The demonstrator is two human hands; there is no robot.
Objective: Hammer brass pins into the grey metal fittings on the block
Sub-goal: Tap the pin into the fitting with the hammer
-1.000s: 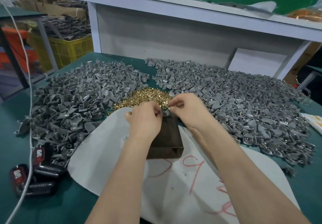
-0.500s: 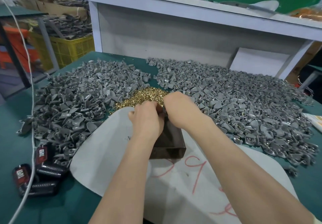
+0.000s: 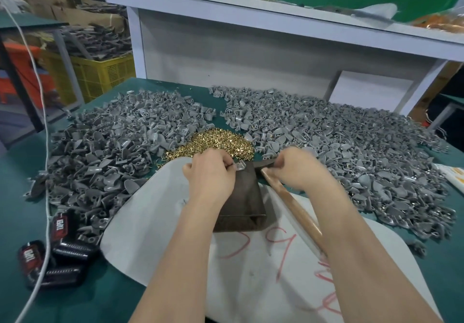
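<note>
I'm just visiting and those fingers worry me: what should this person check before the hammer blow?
1. The fitting rests on the block: ok, the left hand pinches it at the far end.
2. The hammer is in hand: ok, the right hand grips it near the head.
3. A pin seated in the fitting: cannot tell, the hand hides it.
4. The left hand clear of the strike spot: likely not ok, it touches the fitting.
5. Spare brass pins within reach: ok, a pile lies just behind the block.

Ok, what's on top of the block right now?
One grey fitting sits at the far end of the block, pinched by the left hand. The right hand grips the hammer beside it. The left hand covers the block's left part, so any pin there is hidden.
</note>
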